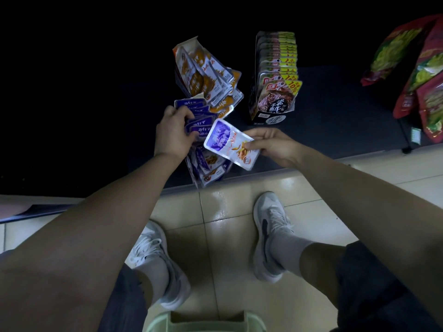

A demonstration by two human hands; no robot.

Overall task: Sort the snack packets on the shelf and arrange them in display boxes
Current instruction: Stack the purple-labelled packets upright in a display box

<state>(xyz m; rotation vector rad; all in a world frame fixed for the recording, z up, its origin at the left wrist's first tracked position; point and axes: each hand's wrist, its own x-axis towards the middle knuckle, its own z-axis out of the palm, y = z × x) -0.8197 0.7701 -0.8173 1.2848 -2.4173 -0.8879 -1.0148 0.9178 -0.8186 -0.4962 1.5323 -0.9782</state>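
Pinching a single purple packet (227, 142) in the right hand (273, 146), thumb on its printed face, fingers curled under its right end, purple end pointing left and up. Gripping a fan of purple packets (196, 116) in the left hand (171, 134), fingers curled over their near ends. Holding both just above the dark shelf (335, 111), close to its front edge, hands near each other but apart. Single purple packet just right of the fan, its upper left corner at the lowest fanned packet; touching or only overlapping, cannot tell.

Directly beneath the hands, at the very front edge of the shelf: loose purple packets (208, 166), leaning in an untidy heap, the lowest poking slightly past the edge.

Behind the fan, toward the back of the shelf: orange packets (211, 77) spilling rightward and forward out of an open display box (189, 43), the nearest ones reaching down to the top of the fan.

Right of those, apart from them: a black display box (268, 118), upright, filled with a neat row of packets (275, 68) bearing yellow corner tags.

At the far right end of the shelf, well apart from the hands: large red bags (419, 68) with green print, overlapping.

Below the shelf edge: tiled floor (227, 212), two white shoes (271, 224), and a green plastic rim (206, 322) at the bottom.
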